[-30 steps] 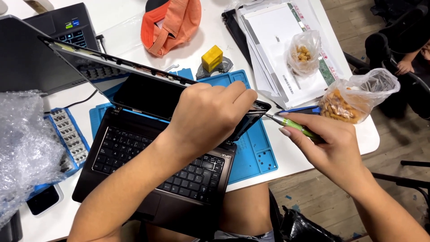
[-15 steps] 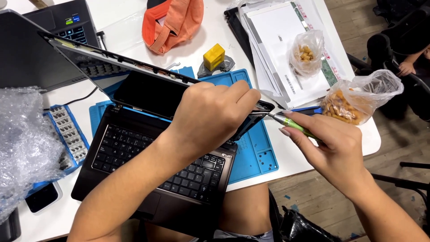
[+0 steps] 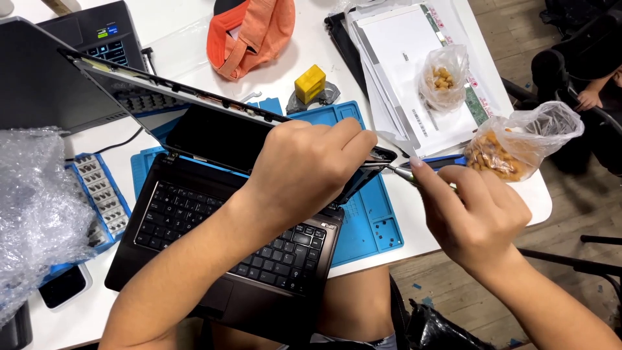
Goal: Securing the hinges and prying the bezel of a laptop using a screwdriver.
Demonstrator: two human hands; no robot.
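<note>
Head view, left hand clamped on laptop lid, right hand pinching screwdriver at its corner

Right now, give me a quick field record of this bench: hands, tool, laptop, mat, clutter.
left hand: grips the corner of the laptop lid, lid partly raised
right hand: holds a green-handled screwdriver, tip at the lid's corner
laptop base: black keyboard, on the blue work mat
clutter: orange cap, yellow block, two bags of snacks, bubble wrap
second laptop: behind, open
</note>
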